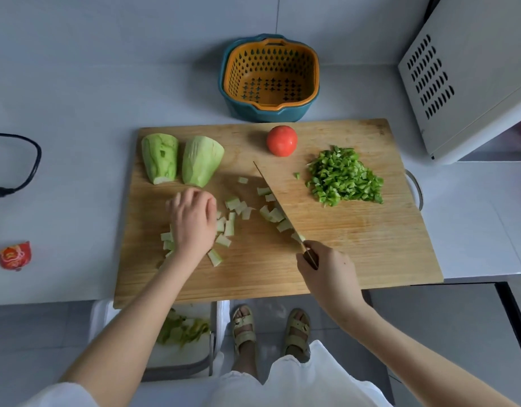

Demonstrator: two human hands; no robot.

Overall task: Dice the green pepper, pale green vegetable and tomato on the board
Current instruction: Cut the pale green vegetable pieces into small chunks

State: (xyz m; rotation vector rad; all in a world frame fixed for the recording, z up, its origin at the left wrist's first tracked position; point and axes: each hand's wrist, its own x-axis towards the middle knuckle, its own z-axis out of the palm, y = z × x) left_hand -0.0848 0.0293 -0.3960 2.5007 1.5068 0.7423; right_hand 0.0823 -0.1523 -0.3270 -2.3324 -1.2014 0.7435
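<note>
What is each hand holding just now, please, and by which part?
The right hand grips the knife by its handle. The left hand rests over pale green dice on the board; whether its fingers hold any cannot be told.

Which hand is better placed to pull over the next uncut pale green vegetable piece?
Left. The left hand rests among the diced bits, right beside the uncut pale green pieces, with no tool; the right hand grips the knife, farther off.
</note>
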